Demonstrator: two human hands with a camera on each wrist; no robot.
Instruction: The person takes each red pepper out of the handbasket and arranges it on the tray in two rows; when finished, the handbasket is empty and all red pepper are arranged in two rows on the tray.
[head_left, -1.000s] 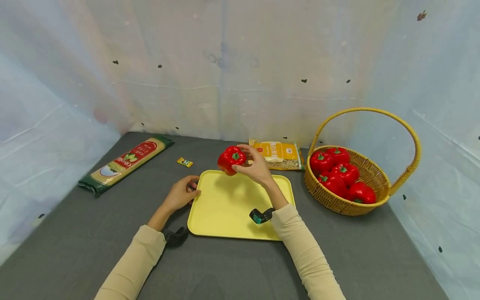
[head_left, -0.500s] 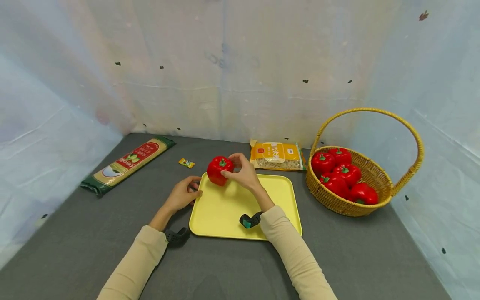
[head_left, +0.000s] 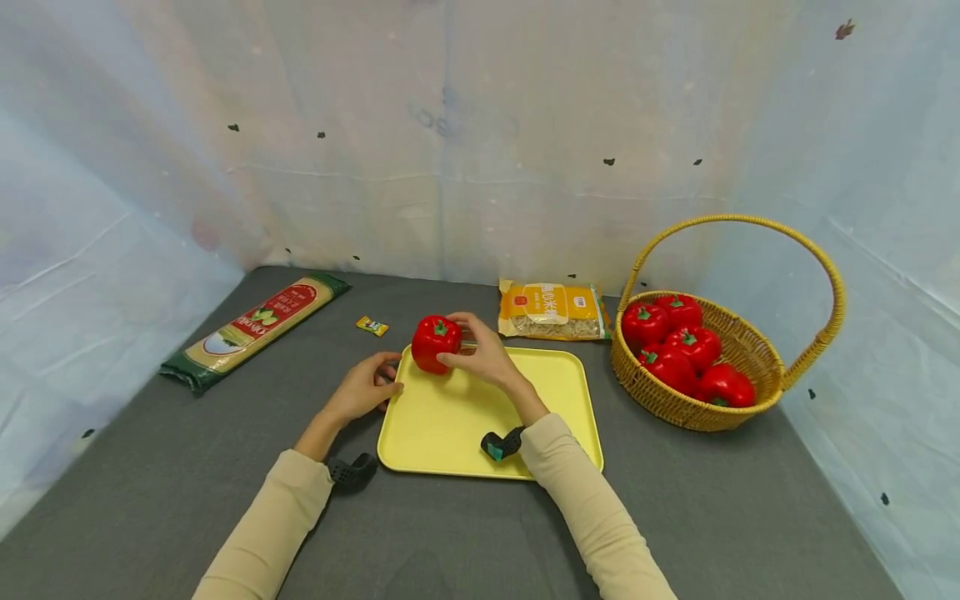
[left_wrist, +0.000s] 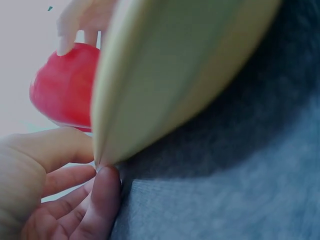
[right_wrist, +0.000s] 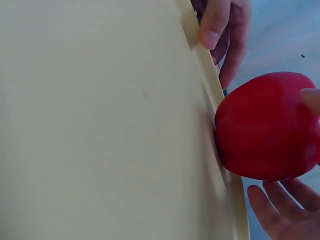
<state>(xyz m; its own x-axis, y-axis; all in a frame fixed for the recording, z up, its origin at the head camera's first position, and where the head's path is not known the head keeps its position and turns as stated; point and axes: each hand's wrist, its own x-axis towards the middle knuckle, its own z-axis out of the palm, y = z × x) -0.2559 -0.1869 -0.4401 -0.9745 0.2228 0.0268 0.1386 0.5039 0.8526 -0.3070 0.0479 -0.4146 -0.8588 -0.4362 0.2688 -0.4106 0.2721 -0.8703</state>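
Observation:
A red bell pepper (head_left: 435,343) sits at the far left corner of the yellow tray (head_left: 480,425). My right hand (head_left: 483,357) holds the pepper from its right side, the thumb in front and the other fingers behind. In the right wrist view, the thumb touches the bell pepper (right_wrist: 270,130), while some fingertips lie at its lower edge, one slightly apart. My left hand (head_left: 366,388) grips the tray's left rim, thumb on the edge. Seen from the left wrist, the tray's outer side (left_wrist: 160,85) is pinched between thumb and fingers.
A wicker basket (head_left: 652,403) with a tall handle holds several red bell peppers at the right. Behind the tray lies a yellow food bag (head_left: 553,312). A long green-ended packet (head_left: 255,329) and a small yellow wrapper (head_left: 372,326) lie at the left.
My right hand has carried the bell pepper left and down from above the tray to its far left corner. The left hand has stayed on the rim.

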